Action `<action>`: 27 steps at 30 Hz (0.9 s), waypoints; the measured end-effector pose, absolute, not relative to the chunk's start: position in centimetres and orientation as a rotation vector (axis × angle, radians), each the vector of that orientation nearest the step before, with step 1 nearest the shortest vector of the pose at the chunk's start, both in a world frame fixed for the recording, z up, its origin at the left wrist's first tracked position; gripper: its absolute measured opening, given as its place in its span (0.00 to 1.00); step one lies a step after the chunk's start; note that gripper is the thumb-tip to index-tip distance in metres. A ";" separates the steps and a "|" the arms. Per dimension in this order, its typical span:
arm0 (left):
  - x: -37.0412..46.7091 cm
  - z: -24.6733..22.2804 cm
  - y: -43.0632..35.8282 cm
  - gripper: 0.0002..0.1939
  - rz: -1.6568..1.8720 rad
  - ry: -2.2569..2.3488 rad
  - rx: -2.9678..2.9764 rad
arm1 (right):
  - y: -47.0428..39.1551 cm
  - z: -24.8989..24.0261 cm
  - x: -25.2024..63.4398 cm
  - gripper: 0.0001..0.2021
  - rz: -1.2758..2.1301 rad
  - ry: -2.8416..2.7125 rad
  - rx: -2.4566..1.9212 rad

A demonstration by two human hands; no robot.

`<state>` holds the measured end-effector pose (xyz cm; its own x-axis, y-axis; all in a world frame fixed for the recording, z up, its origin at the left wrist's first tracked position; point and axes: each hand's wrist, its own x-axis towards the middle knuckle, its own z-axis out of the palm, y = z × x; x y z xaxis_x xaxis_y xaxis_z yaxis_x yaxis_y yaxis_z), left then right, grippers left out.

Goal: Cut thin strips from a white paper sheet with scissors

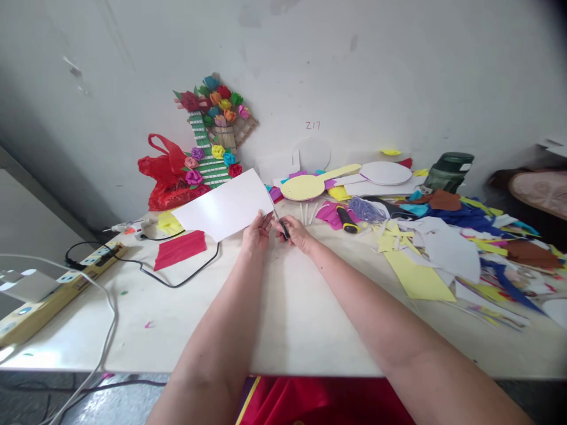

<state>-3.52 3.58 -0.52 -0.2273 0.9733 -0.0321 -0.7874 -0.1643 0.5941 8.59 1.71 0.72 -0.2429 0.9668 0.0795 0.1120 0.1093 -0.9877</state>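
Note:
A stiff sheet of white card (221, 206) is held up at a tilt above the table. My left hand (256, 233) grips its lower right corner between thumb and fingers. My right hand (296, 233) is closed around the black handles of a pair of scissors (284, 231). The thin blades point up along the card's right edge; whether they touch it I cannot tell. Just behind my hands lies a yellow paddle-shaped cutout (303, 188), with several narrow white strips (306, 212) in front of it.
Left are a red paper piece (181, 250), a glue gun (133, 227) with black cord and a power strip (57, 289). A paper-flower model (208, 147) stands by the wall. Right lie a yellow-black cutter (346, 219), purple yarn (365, 209), many paper scraps (452, 245) and a dark bottle (448, 172).

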 end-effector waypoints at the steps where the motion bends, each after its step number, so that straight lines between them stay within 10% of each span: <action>1: -3.5 -0.5 3.6 0.03 1.722 0.588 0.427 | 1.7 0.7 8.6 0.19 1.248 -1.524 -1.109; 27: -3.6 -0.5 3.6 0.02 1.712 0.634 0.418 | 1.8 0.3 8.0 0.17 1.155 -1.574 -1.093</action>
<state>-3.60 3.57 -0.48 -0.2330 0.9707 -0.0582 -0.7748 -0.1491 0.6144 8.04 1.84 0.26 -0.2325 0.9618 0.1445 0.1507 0.1824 -0.9716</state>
